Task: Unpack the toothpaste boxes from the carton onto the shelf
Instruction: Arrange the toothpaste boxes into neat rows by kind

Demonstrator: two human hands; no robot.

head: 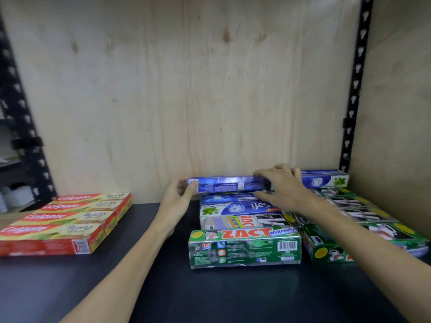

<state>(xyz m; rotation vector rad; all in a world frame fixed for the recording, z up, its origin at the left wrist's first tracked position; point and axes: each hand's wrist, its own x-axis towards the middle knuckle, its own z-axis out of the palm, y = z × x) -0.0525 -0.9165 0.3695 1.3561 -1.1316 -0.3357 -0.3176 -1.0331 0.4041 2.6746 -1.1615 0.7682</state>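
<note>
Both grips, left hand [180,191] and right hand [279,185], are clasping a blue toothpaste box [227,184], being seated on the shelf [163,287]; many boxes already shelved, carton unseen.

Two bare, sleeveless forearms, unadorned hands.

This looks like a shop or stockroom shelf bay; a dark shelf board [116,287] sits between black slotted metal uprights [355,89] with a bare plywood back panel [186,89]; boxed toothpaste lies in rows by brand, red Colgate boxes [60,220] at the left, green ZACT boxes [245,247] and blue Safi boxes [238,207] at the right, as retail stock.
</note>
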